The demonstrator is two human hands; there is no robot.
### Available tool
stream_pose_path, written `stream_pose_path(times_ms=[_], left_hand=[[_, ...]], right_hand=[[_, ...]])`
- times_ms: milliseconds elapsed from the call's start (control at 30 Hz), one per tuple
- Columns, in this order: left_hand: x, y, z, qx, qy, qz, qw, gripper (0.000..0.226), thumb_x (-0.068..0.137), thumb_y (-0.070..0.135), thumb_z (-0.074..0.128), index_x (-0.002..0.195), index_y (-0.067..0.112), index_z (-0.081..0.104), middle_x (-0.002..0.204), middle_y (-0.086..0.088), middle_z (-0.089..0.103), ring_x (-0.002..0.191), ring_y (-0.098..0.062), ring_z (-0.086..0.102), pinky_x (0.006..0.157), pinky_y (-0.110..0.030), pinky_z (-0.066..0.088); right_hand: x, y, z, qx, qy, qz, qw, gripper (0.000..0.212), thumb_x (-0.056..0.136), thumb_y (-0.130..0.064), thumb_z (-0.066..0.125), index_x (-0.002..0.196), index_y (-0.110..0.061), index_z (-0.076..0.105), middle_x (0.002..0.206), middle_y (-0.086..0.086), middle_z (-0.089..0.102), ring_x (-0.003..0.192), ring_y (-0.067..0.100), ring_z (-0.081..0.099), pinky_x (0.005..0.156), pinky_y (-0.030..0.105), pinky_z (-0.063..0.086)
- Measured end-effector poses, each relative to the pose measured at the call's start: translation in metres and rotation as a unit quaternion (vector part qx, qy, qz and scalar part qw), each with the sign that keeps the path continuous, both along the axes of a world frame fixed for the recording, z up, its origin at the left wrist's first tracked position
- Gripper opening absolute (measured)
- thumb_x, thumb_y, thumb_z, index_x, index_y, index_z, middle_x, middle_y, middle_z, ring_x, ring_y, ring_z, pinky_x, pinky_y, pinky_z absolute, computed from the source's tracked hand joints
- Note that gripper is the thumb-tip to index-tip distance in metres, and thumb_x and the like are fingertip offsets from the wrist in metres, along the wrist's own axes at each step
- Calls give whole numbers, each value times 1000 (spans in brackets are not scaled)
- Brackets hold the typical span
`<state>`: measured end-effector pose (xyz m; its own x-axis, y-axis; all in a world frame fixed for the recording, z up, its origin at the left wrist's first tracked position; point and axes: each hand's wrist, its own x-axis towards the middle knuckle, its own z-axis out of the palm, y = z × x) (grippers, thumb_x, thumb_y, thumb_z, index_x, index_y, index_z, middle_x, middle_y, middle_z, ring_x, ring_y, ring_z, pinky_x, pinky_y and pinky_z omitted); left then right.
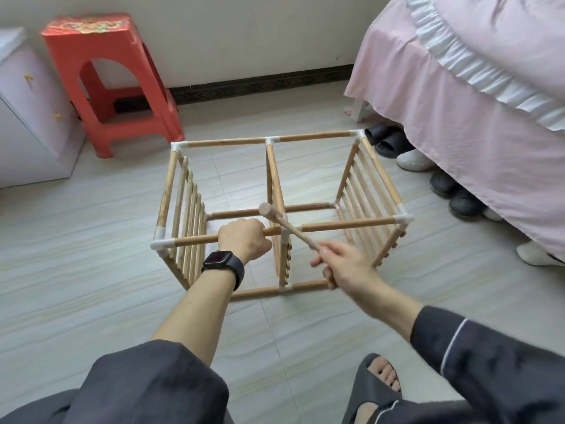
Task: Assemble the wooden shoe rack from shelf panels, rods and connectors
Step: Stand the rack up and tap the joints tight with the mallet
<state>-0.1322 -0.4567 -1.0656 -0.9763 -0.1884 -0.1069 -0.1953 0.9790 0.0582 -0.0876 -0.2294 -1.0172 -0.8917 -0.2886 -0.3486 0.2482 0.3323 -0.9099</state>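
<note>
The wooden shoe rack (pixel 312 137) lies on its side on the tiled floor, its three slatted shelf panels standing vertical and joined by rods and white connectors (pixel 160 243). My left hand (pixel 244 238) grips the near upper rod (pixel 195 240), just left of the middle connector. My right hand (pixel 341 264) holds the handle of a small wooden mallet (pixel 270 211). The mallet's head hovers just above the middle white connector, over the central panel.
A red plastic stool (pixel 107 84) stands at the back left beside a white cabinet (pixel 27 117). A bed with a pink skirt (pixel 474 111) fills the right, with several shoes (pixel 412 160) under it. My slippered foot (pixel 377 384) is at the bottom.
</note>
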Motion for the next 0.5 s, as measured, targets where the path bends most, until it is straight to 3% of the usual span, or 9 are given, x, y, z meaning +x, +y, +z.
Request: stream_pose_path(times_ms=[67, 100, 233, 400, 500], left_hand=[[-1, 0, -1, 1, 7, 1, 1000, 10, 84, 36, 54, 82, 27, 58, 67, 7, 52, 64, -20, 51, 59, -31, 35], [-1, 0, -1, -1, 5, 0, 1000, 11, 84, 36, 54, 81, 27, 59, 67, 7, 51, 65, -20, 51, 59, -31, 36], [0, 0, -3, -12, 29, 7, 999, 18, 86, 34, 51, 74, 23, 61, 62, 6, 50, 58, -19, 49, 58, -32, 36], [2, 3, -6, -22, 60, 18, 998, 28, 86, 29, 50, 60, 21, 54, 56, 5, 51, 50, -16, 45, 50, -29, 28], [1, 3, -5, -23, 58, 25, 998, 30, 87, 32, 50, 60, 21, 56, 56, 5, 51, 50, -16, 44, 49, -29, 25]], right_hand=[[25, -6, -26, 128, 76, 18, 989, 28, 110, -31, 37, 107, -23, 64, 74, -7, 56, 60, 6, 47, 57, 25, 39], [36, -9, -33, 143, 112, 6, 983, 30, 109, -36, 35, 100, -26, 62, 71, -7, 55, 60, 5, 48, 57, 25, 40], [66, -16, -38, 45, 221, -57, 973, 38, 108, -44, 30, 86, -26, 54, 54, -11, 49, 45, 5, 42, 44, 21, 33], [55, -11, -24, 115, 198, -46, 972, 44, 108, -44, 28, 79, -23, 54, 55, -17, 54, 53, 5, 52, 52, 19, 40], [50, -9, -17, 71, 290, -97, 949, 40, 109, -44, 28, 81, -26, 51, 51, -14, 49, 44, 5, 45, 43, 17, 34]])
